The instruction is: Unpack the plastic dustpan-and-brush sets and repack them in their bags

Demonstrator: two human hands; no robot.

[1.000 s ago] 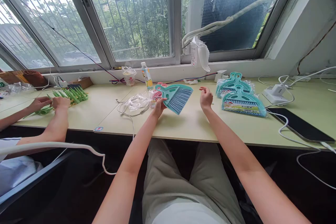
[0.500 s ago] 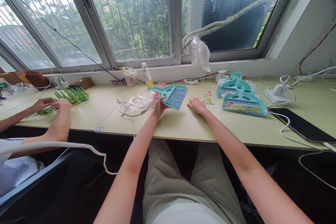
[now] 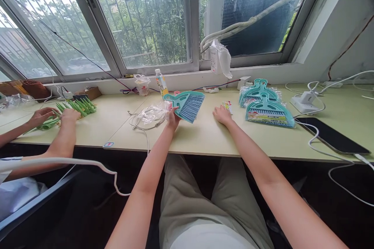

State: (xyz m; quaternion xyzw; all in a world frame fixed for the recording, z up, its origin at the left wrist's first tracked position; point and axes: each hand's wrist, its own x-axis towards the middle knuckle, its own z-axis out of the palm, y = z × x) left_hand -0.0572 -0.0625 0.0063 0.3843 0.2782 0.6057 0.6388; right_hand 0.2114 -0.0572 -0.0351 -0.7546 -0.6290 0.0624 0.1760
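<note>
My left hand (image 3: 173,118) grips a teal dustpan (image 3: 179,100) with a blue-bristled brush (image 3: 191,106) by its lower left side, tilted above the table. My right hand (image 3: 222,116) rests on the table with its fingers drawn together at a small printed label card (image 3: 227,105), covering the card's lower left part. Behind the dustpan lies clear plastic wrapping (image 3: 154,113) with a coiled white cable (image 3: 140,124). Right of my right hand are several wrapped teal dustpan and brush sets (image 3: 269,113).
A bottle (image 3: 161,81) and a plastic cup (image 3: 142,85) stand near the window sill. At right are a phone (image 3: 333,135) and a white charger block (image 3: 305,103) with cables. A co-worker's hands (image 3: 70,114) handle green stems (image 3: 77,107) at left.
My right hand has moved slightly right and onto the label card, its fingers drawing in. My left hand still holds the dustpan and brush, now turned a little. The view has shifted slightly.
</note>
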